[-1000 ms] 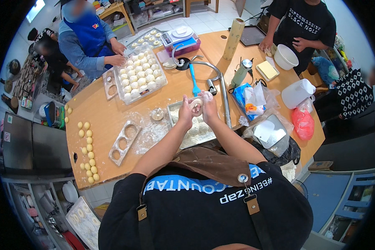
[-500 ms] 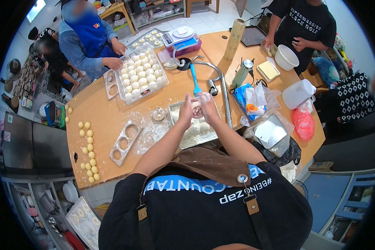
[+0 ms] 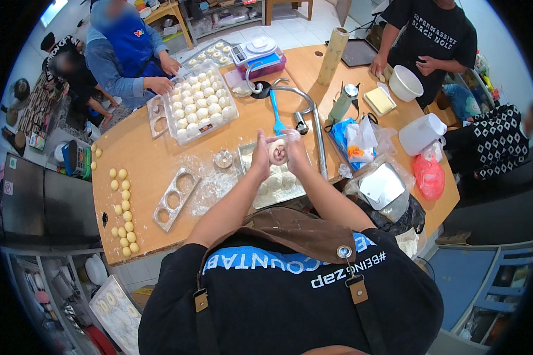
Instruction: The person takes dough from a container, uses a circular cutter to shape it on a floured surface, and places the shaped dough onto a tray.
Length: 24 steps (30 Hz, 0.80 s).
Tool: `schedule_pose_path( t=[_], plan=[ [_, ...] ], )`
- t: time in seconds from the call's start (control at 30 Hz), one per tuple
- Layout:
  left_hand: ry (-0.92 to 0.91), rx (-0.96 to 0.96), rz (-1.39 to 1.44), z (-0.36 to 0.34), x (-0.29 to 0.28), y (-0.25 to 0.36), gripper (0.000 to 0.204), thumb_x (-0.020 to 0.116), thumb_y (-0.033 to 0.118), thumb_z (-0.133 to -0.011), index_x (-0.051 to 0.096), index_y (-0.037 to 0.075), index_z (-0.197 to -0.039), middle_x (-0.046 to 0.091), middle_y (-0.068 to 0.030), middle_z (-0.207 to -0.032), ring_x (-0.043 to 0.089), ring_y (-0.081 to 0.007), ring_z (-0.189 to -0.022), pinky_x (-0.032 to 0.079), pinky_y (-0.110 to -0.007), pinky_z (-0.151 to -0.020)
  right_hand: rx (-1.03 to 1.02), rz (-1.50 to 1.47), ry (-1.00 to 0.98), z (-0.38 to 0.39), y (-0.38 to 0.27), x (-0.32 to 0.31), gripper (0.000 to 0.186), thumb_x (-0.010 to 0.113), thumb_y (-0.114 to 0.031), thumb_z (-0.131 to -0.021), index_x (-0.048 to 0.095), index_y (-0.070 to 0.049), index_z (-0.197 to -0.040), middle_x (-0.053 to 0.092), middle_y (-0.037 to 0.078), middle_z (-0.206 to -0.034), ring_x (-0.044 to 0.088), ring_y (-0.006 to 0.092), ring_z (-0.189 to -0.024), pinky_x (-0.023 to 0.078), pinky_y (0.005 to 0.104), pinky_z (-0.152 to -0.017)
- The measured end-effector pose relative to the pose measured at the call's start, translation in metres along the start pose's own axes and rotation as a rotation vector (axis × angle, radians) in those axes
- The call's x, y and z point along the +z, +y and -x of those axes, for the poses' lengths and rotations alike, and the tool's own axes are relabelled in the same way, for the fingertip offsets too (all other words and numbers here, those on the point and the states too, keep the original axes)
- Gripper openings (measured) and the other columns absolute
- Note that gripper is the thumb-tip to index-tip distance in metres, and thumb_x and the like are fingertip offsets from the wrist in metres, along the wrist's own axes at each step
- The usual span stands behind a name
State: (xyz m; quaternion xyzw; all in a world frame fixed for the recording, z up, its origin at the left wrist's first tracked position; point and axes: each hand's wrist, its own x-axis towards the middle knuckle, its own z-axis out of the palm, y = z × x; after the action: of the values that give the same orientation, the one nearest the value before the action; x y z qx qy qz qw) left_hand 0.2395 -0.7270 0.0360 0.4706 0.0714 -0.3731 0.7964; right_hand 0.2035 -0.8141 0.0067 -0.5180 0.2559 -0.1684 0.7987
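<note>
Between my two hands, above a floury metal tray [image 3: 242,156], is a pale dough ring [image 3: 273,144]. Fingertips show through its hole; whose they are I cannot tell. My left hand [image 3: 260,156] presses along the ring's left side, its fingers pointing away from me. Around the right side curves my right hand [image 3: 296,155], dusted with flour. White dough rounds [image 3: 283,180] lie in the tray below, partly covered by my hands and forearms. A small round cutter [image 3: 223,158] rests on floured wood left of the tray.
A metal plate with three holes [image 3: 176,199] and several yellow balls [image 3: 125,214] lie left. A co-worker touches a clear box of dough balls [image 3: 199,109]. A blue-handled brush [image 3: 276,112] and curved metal pipe [image 3: 318,139] stand beyond the tray; bags and a jug [image 3: 423,134] are right.
The dough ring has turned, so its hole and the fingertips in it show more plainly. My left hand's fingers have straightened. The whole view has shifted slightly.
</note>
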Motion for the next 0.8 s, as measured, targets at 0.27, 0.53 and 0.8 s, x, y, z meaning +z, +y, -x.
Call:
schedule_pose_path(
  t=[0.27,0.53,0.8],
  plan=[
    [-0.109,0.016,-0.272,0.002,-0.023,0.010,0.071,0.028,0.067,-0.089,0.048,0.000,-0.103,0.056,-0.0060,-0.063,0.054,-0.0149,-0.048,0.045,-0.025,-0.046,0.219,0.028,-0.122,0.019,-0.025,0.014,0.035,0.047,-0.041,-0.094,0.053,-0.008,-0.103,0.050,0.001,-0.065,0.049,0.0087,-0.049,0.039,0.0222,-0.041],
    [-0.162,-0.014,-0.503,-0.007,-0.036,0.011,0.072,0.023,0.066,-0.089,0.050,0.001,-0.103,0.061,-0.0122,-0.076,0.056,-0.0156,-0.057,0.047,-0.027,-0.054,0.233,-0.037,-0.259,0.017,-0.022,0.006,0.030,0.049,-0.037,-0.093,0.052,-0.009,-0.105,0.056,0.003,-0.079,0.056,0.0115,-0.063,0.047,0.0224,-0.052],
    [-0.113,0.009,-0.434,0.002,-0.026,0.010,0.072,0.023,0.067,-0.089,0.049,0.002,-0.101,0.059,-0.0088,-0.071,0.058,-0.0162,-0.059,0.049,-0.029,-0.054,0.240,-0.042,-0.278,0.019,-0.034,0.002,0.036,0.046,-0.043,-0.093,0.052,-0.008,-0.097,0.051,0.002,-0.064,0.049,0.0098,-0.047,0.040,0.0229,-0.040]
  ],
)
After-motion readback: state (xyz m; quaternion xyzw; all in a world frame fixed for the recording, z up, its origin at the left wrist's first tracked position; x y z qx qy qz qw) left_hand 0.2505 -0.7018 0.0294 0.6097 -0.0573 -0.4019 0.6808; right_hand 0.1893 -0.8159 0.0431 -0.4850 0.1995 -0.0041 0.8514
